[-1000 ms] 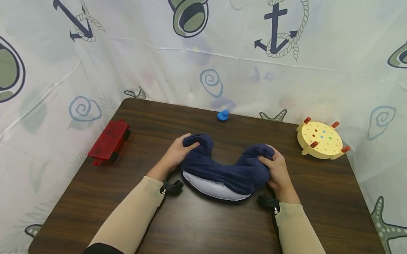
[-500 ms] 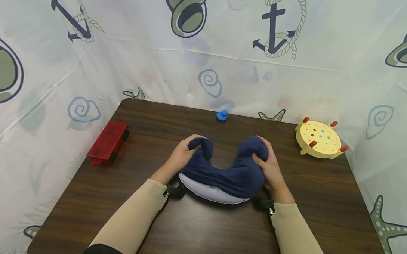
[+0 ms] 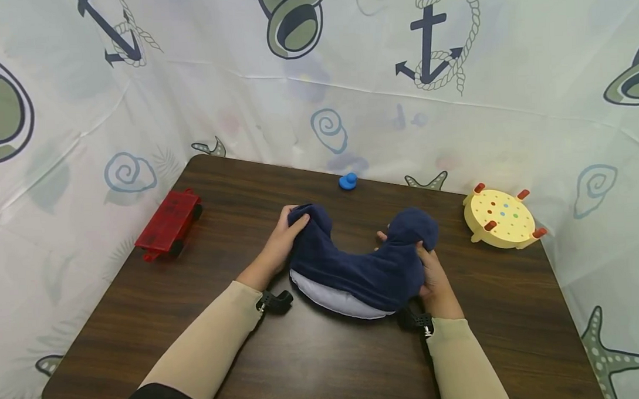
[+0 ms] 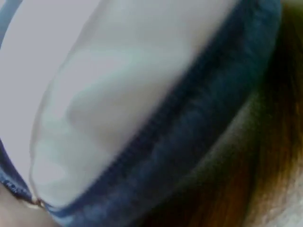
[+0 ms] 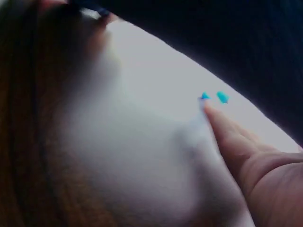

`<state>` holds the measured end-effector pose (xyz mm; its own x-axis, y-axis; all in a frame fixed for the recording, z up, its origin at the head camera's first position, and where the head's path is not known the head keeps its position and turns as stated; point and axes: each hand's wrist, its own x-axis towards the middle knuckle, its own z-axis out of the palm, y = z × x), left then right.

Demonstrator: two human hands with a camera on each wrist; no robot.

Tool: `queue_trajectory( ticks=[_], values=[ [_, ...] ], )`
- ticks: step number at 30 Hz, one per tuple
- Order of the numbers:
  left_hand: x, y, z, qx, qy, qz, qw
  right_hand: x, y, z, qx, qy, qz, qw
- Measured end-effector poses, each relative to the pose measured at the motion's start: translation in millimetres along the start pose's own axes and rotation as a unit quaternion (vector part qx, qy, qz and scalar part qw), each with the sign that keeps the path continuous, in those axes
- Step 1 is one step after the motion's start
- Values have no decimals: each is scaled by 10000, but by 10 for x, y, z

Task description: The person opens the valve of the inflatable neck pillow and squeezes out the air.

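Observation:
A U-shaped neck pillow (image 3: 348,263) with a navy cover is stretched between both hands above the middle of the table. White inner lining (image 3: 336,299) bulges out along its near edge, where the cover gapes; the left wrist view shows this white inside (image 4: 109,94) beside a dark zipper edge (image 4: 156,123). My left hand (image 3: 276,245) grips the left arm's end, thumb on top. My right hand (image 3: 433,278) holds the right arm below its rounded end, thumb on the near side and fingertips (image 3: 381,237) showing past the inner edge. Most of the right fingers are hidden behind the cloth.
A red toy cart (image 3: 169,225) with black wheels stands at the table's left edge. Near the back edge sits a small blue knobbed piece (image 3: 347,181). At the back right lies a yellow round toy (image 3: 502,216) with red pegs. A printed curtain (image 3: 242,108) hangs behind the table.
My right hand has shifted its grip from the tip of the right arm to lower down, and that tip now stands free. My left hand keeps hold of the left end.

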<state>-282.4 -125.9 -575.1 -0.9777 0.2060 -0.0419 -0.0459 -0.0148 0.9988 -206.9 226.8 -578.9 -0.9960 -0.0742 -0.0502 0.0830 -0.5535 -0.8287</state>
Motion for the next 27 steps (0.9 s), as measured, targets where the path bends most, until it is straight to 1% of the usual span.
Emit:
queue_trajectory(
  ticks=[1, 2, 3, 4, 6, 8, 9, 11, 12, 14, 16, 18, 20, 21, 23, 26, 27],
  values=[
    [-5, 3, -7, -157, -126, -63, 9998, 7, -10, -10, 124, -189, 37, 9997],
    [-4, 2, -14, -175, -187, -65, 9997, 22, -16, -22, 283, -400, 62, 9988],
    [-7, 6, -19, -98, -223, -23, 9997, 39, -20, -29, 410, -564, 85, 9975],
    [-7, 7, -26, 80, -228, 24, 9997, 60, -22, -31, 503, -651, 72, 9966],
    [1, -5, -42, 615, -166, 140, 9979, 98, -18, -39, 774, -798, -53, 9938],
    [15, -30, -50, 1096, -78, 286, 9935, 127, -5, -50, 937, -843, -251, 9917],
    [17, -35, -51, 1316, -53, 349, 9907, 133, 1, -54, 906, -855, -351, 9916],
    [28, -63, -53, 1644, 11, 465, 9853, 136, 10, -66, 670, -980, -437, 9920],
    [27, -69, -49, 1703, 6, 540, 9839, 136, 11, -68, 437, -1058, -406, 9926],
    [28, -77, -39, 1748, -23, 676, 9823, 133, 6, -60, -103, -1142, -152, 9933],
    [29, -80, -28, 1766, -55, 790, 9811, 133, -3, -33, -662, -1069, 147, 9920],
    [26, -73, -12, 1797, -68, 929, 9793, 136, -8, 11, -1022, -829, 323, 9908],
    [18, -55, 10, 1872, -49, 1022, 9770, 136, -4, 61, -1155, -645, 384, 9905],
    [11, -48, 20, 1927, -39, 1042, 9757, 137, 6, 79, -1175, -639, 371, 9903],
    [-10, -27, 37, 2006, -57, 1075, 9737, 133, 27, 105, -1278, -781, 324, 9882],
    [-39, 3, 54, 2113, -132, 950, 9727, 127, 60, 112, -1461, -1167, 244, 9821],
    [-44, 11, 55, 2115, -156, 902, 9731, 124, 67, 111, -1524, -1219, 190, 9806]
  ],
)
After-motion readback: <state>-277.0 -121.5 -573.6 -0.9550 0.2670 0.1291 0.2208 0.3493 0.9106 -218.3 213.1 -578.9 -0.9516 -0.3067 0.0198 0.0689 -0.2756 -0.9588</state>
